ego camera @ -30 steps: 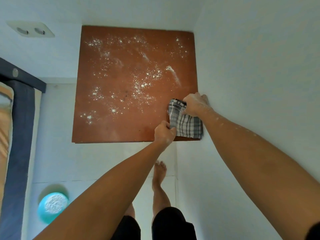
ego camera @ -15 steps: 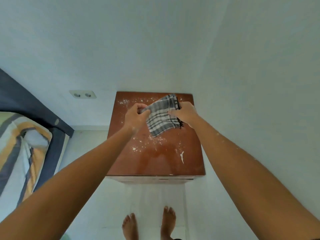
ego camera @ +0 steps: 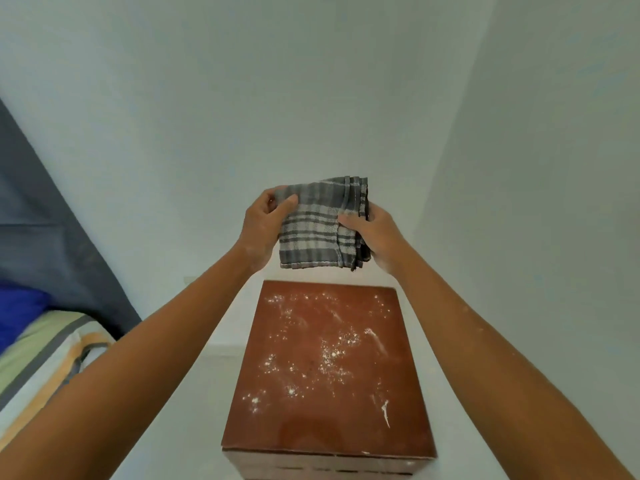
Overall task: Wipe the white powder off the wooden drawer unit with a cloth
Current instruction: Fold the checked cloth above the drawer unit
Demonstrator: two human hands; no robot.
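Wooden drawer unit [ego camera: 329, 410] top sitting powder-speckled, unwiped.
Left hand [ego camera: 265, 225] and right hand [ego camera: 372, 233] are both gripping the cloth [ego camera: 318, 230] above; best wiping far-to-near, pressing flat.

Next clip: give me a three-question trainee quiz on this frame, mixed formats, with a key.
1. True or false: the checked cloth is pressed flat on the wooden drawer unit.
2. Which hands grip the cloth? A) left only B) right only C) both
3. Fill in: the white powder on the unit's top looks ______ (wiped away / still scattered).

Key
1. False: it is held up in the air above the unit.
2. C: the left hand and the right hand each pinch a side.
3. Still scattered.
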